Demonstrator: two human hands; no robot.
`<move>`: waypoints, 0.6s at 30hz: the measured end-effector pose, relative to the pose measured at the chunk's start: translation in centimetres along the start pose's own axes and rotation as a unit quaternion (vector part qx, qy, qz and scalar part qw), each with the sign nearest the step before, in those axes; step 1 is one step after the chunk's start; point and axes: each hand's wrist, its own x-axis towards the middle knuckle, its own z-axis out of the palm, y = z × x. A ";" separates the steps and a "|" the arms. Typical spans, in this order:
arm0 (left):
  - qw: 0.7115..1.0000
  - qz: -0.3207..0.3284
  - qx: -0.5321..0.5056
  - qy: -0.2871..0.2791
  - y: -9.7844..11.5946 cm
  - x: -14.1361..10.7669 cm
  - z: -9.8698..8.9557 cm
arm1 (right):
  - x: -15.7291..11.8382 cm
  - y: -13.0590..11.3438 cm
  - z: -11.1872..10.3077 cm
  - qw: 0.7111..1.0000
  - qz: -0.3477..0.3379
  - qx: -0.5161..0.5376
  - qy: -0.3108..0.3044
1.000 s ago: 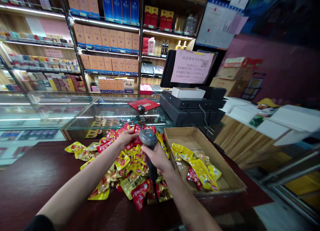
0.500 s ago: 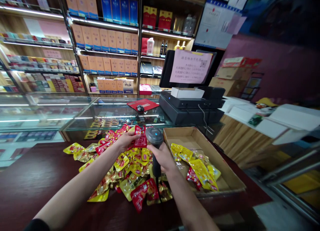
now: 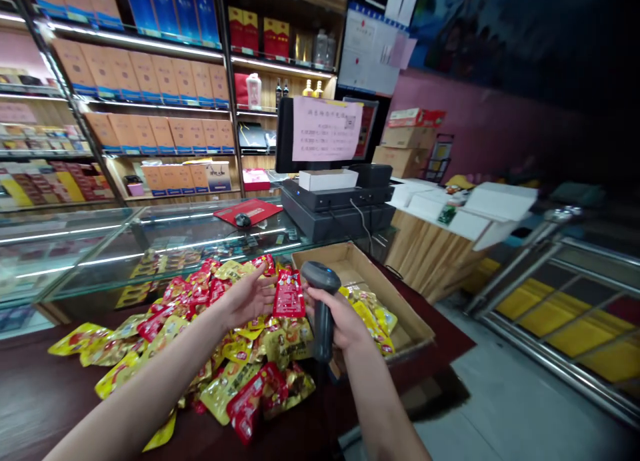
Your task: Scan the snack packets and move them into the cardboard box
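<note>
Dark red across the desk; bears a loose heap of shiny packets beside an open cardboard box.

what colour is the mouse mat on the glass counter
Red, best seen in the head view.

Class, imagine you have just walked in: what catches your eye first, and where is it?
First, the heap of red, yellow and gold packets on the dark table. Above it, a grey handheld scanner stands out in the right hand, with one red packet between it and the open left hand. Behind, a pink sheet covers much of the monitor.
</note>
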 end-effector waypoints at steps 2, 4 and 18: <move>0.999 -0.016 0.001 -0.031 -0.6 1.3 1.6 | -0.5 -0.8 -1.9 1.000 -0.019 -0.006 0.017; 0.998 -0.033 0.005 -0.055 -1.3 3.0 3.2 | -1.0 -1.6 -3.9 0.998 -0.038 -0.009 0.050; 0.997 -0.060 0.036 -0.016 -3.7 7.4 6.6 | -2.2 -3.3 -9.7 0.989 -0.086 -0.008 0.119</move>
